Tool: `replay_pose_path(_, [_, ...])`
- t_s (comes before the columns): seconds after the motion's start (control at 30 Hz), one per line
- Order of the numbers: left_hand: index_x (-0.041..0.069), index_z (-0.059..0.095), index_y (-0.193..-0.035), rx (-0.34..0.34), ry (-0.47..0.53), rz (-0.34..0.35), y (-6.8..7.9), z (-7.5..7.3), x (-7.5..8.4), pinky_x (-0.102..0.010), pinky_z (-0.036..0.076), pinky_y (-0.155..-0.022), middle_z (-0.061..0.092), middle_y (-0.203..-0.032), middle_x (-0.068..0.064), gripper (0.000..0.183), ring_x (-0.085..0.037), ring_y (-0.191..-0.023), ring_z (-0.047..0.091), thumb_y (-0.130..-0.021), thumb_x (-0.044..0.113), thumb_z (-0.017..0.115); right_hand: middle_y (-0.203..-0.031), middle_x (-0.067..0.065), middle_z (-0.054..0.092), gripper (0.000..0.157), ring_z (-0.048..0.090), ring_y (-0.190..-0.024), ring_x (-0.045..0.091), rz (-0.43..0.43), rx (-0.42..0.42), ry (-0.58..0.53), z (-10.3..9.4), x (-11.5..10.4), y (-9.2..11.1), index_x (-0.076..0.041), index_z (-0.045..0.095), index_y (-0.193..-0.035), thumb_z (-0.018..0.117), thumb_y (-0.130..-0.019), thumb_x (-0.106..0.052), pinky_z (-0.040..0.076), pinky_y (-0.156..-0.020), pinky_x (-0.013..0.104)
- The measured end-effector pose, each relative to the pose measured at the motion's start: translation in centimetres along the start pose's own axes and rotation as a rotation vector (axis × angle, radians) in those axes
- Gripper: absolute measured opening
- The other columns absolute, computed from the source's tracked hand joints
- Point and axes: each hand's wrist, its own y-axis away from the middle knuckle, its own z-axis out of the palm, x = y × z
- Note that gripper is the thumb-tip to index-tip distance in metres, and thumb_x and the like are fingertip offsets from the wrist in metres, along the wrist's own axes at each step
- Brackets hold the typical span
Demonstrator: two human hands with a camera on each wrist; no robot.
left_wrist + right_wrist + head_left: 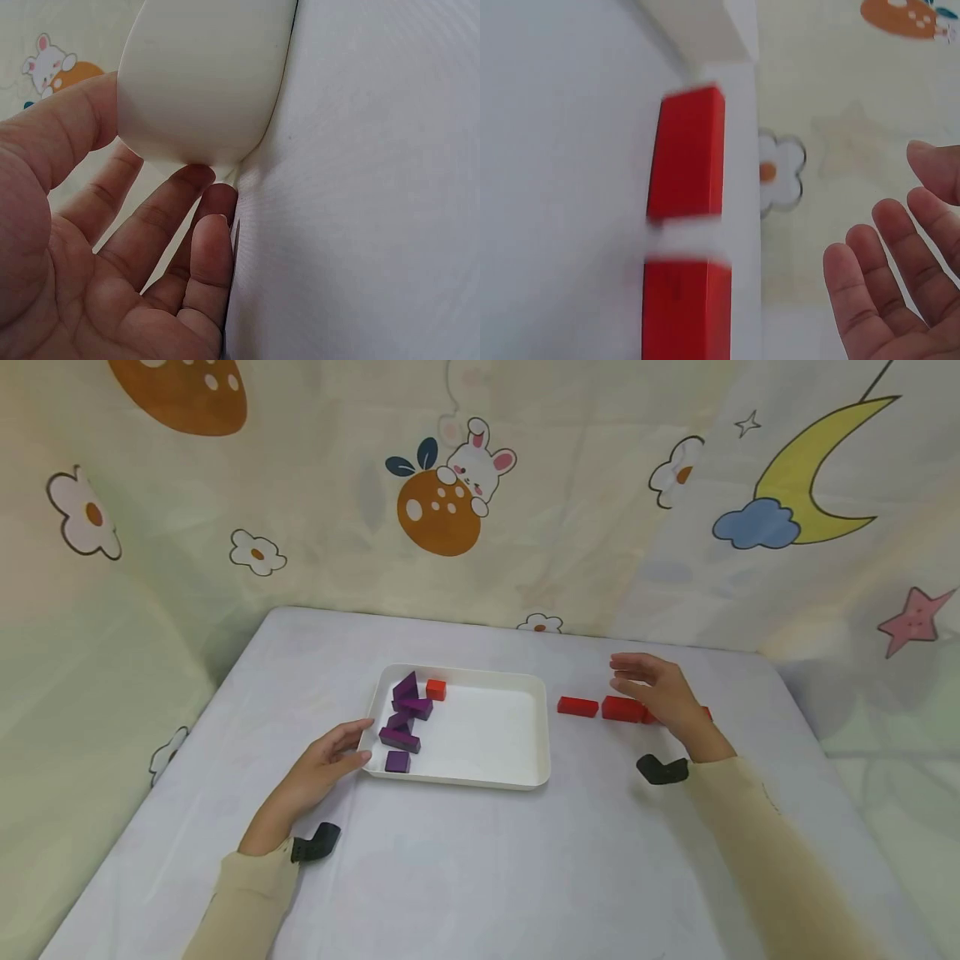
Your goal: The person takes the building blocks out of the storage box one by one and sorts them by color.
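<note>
The head view looks forward and down from above the white cloth-covered table (465, 877), far enough back to take in its far corners. The left wrist view, turned sideways, faces the left edge of the smooth white rectangular tray (210, 75) from close by. The right wrist view, also sideways, looks past red rectangular blocks (686, 157) toward the tray's right edge. All three share the tray.

Lighting even and diffuse; sharpness uneven.
Head view: faint, soft shadow beside the right sleeve (757, 835) on the white tablecloth (480, 868); sleeve stretched toward the frame edge. Right-wrist view: red blocks (684, 154) blurred at their ends, tray (709, 30) out of focus.
</note>
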Motion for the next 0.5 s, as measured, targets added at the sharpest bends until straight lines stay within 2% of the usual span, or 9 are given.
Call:
replay_pose_path(0.07, [0.005,0.048,-0.161,0.004,-0.002,-0.004,0.0,0.0,0.0,-0.064,0.033,-0.122,0.042,-0.168,-0.024,0.059,-0.047,-0.152,0.042,-0.108,0.023,0.068,-0.155,0.024,0.056,0.055,0.055,-0.143,0.042,-0.012,-0.008,-0.013,1.4,-0.8,-0.6,-0.001,0.052,-0.157,0.069,-0.108,-0.018,0.052,-0.096,0.016])
replay_pose_path(0.27, [0.005,0.048,-0.161,0.007,0.012,0.002,0.0,-0.1,0.0,-0.062,0.034,-0.121,0.043,-0.167,-0.024,0.059,-0.046,-0.151,0.043,-0.108,0.021,0.069,-0.151,0.024,0.060,0.051,0.060,-0.138,0.040,-0.079,-0.037,-0.048,5.1,-2.3,-2.6,0.001,0.056,-0.153,0.071,-0.107,-0.014,0.053,-0.108,0.038])
replay_pose_path(0.5, [0.005,0.049,-0.161,0.009,0.016,-0.001,0.0,-0.1,0.0,-0.061,0.036,-0.120,0.045,-0.166,-0.025,0.060,-0.046,-0.150,0.044,-0.107,0.020,0.070,-0.147,0.025,0.064,0.046,0.062,-0.135,0.040,-0.111,-0.088,-0.099,8.4,-3.8,-4.4,0.004,0.061,-0.147,0.072,-0.106,-0.010,0.050,-0.113,0.046])
